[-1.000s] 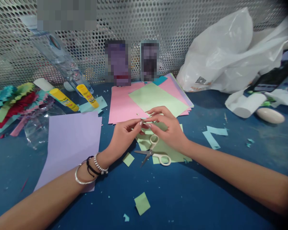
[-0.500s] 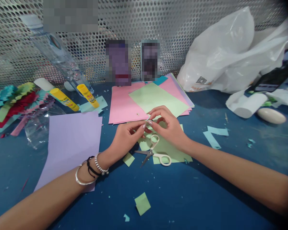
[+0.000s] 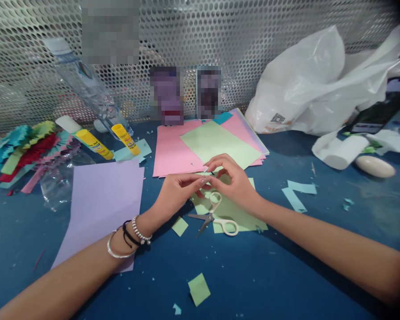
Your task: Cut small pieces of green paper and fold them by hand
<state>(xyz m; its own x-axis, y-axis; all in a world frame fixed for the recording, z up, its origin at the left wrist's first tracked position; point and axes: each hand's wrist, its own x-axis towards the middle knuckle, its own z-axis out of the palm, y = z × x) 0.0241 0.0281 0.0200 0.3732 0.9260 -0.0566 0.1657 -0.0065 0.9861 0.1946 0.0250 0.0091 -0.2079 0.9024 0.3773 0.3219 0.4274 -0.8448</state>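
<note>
My left hand and my right hand meet fingertip to fingertip above the table. Both are pinched closed around something tiny; a pale tip shows by the right fingers, but the rest is hidden. Just below them lie open scissors with cream handles, partly over a light green sheet. A small green paper square rests left of the blades, and another green paper piece is nearer to me. Bracelets circle my left wrist.
Behind my hands are pink sheets under a green sheet. Purple paper and two yellow glue sticks are left, near pleated paper pieces and a leaning bottle. A white plastic bag stands back right.
The whole scene sits slightly lower in the picture as the head view tilts up. My hands stay together, with only a small shift of the fingertips.
</note>
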